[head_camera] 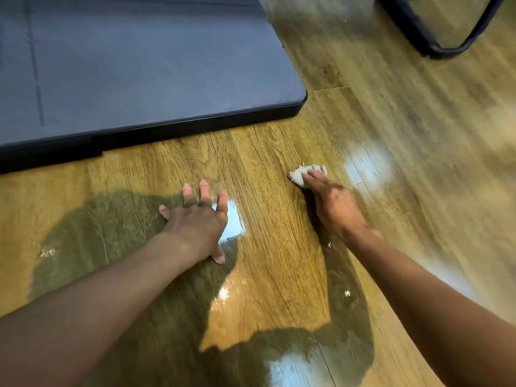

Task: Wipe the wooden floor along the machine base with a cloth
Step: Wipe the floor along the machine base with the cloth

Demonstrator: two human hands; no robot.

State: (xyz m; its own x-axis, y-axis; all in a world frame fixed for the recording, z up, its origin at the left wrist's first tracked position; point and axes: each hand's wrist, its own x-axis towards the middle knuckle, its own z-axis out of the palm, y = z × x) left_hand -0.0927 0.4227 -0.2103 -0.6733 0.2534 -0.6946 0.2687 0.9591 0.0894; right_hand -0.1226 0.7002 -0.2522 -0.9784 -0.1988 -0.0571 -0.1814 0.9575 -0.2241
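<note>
Step in hand: wiping stroke on the floor (279, 152), in front of the base (195, 127).

- Right hand (332, 203): grips the cloth (300, 174), fingers curled over the bunched wad and pressing it onto the boards. The cloth is near the base's rounded corner but apart from its black edge, with a strip of bare wood between them.
- Left hand (199, 219): released, palm down on the floor with fingers spread. It holds nothing and seems to be propping the body.
- Bright patches on the boards beside both hands. The picture is smeared on the right side, so I cannot tell whether they are wet film or only lamp glare.
- Black tube frame (446, 48) at far right, well apart from the work.

Judgement: the task is under way. The strip of floor right against the base edge looks unreached at this moment.

Next move calls for: bringing the cloth up against the black edge and drawing it along that edge with steady downward pressure. The wad is small, so each pass will cover a narrow band and passes should overlap. The left hand may need to shift to carry the reach.
</note>
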